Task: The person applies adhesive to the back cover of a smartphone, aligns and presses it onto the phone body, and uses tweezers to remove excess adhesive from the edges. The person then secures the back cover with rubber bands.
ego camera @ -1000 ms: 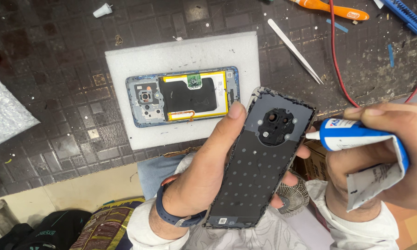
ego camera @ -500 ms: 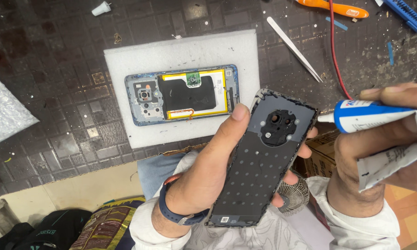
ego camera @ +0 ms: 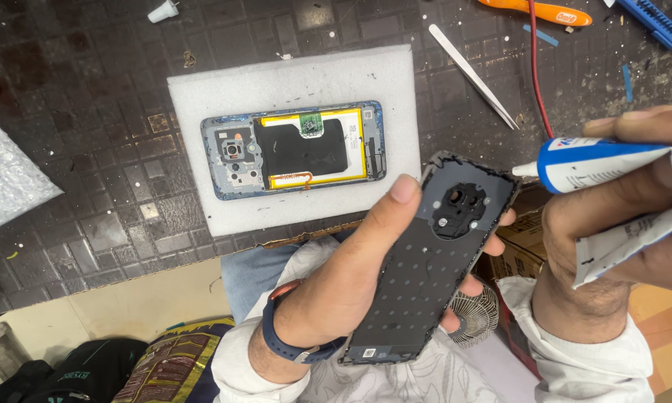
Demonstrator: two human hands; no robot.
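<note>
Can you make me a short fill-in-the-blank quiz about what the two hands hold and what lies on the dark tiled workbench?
1. The left hand holds the dark phone back cover, its inner side facing ____.
2. The right hand squeezes a blue and white ____.
3. The opened phone body with its black battery lies on a white ____ pad.
4. The metal tweezers lie on the ____.

Missing words: up; tube; foam; workbench

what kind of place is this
Most likely a phone repair bench: an opened phone lies on a white foam pad, tweezers rest on the dark worktop, and the left hand holds a back cover.
</note>
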